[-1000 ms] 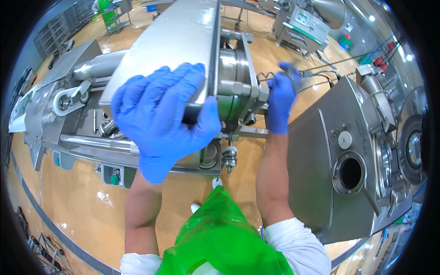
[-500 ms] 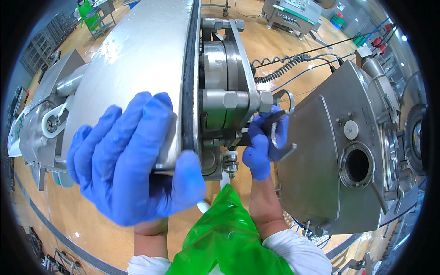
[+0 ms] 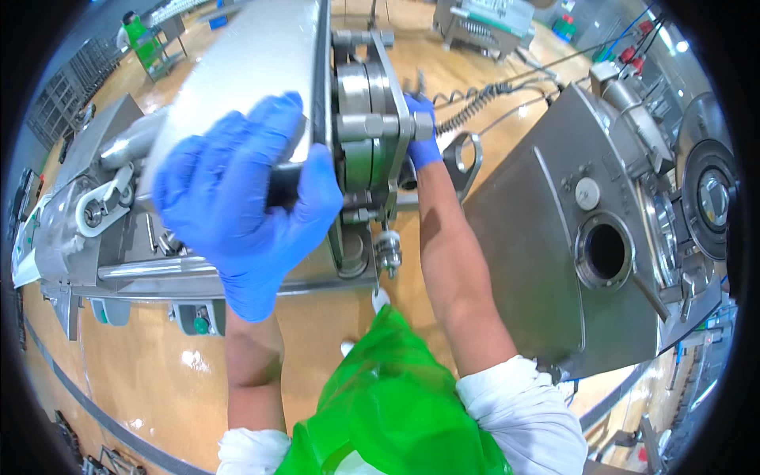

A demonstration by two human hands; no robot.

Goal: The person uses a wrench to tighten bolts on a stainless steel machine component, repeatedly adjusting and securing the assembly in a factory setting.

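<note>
Across a glossy tan workshop floor (image 3: pixel 150 380), a steel cabinet (image 3: pixel 526 261) stands at right, tilted in the wide view, while a stainless-steel machine (image 3: pixel 313 269) fills the left and centre. Along the machine's top runs a broad, pale steel cover (image 3: pixel 245 63), its near end in front of a worker dressed in a bright green apron (image 3: pixel 396 396) and white sleeves. At upper left, well apart, is another person (image 3: pixel 141 38) in green.

The worker's blue-gloved left hand (image 3: pixel 245 186) is half open at the cover's near end, fingers curved and thumb set wide of them; whether it takes any grip cannot be told. Just right of the cover, an upright end plate (image 3: pixel 396 119) carries thick bolts and round metal collars. The right hand (image 3: pixel 423 142), also gloved in blue, reaches to the plate's far side, partly hidden by a large hex nut (image 3: pixel 423 126); how tightly it is closed cannot be told. Just above it juts a blurred metal end (image 3: pixel 416 81), perhaps of something in its grasp. Beside the right forearm shows a curved metal piece (image 3: pixel 473 150), and beyond it a coiled dark cable (image 3: pixel 475 111). Smallest is a white disc (image 3: pixel 587 193) on the cabinet, above a round opening (image 3: pixel 606 247).
</note>
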